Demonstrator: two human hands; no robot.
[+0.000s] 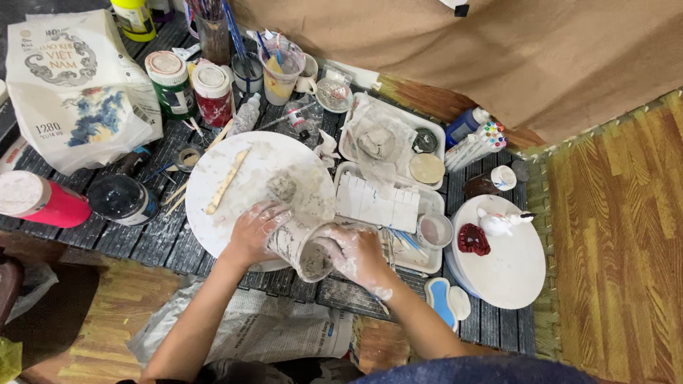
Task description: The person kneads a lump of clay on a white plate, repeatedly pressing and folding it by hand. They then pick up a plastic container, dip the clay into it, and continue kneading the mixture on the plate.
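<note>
The left hand (255,229) and the right hand (358,254) hold a small clay cup (302,245) that lies tipped on its side, with its open mouth facing down toward the person. The cup is pale and gray, wet and smeared, and it sits at the near edge of a round white board (242,171) on the dark counter (142,238). The left fingers (274,213) are pressed together flat on the cup's side, the right fingers (329,245) curl on its rim, and both hands are covered in white clay.
</note>
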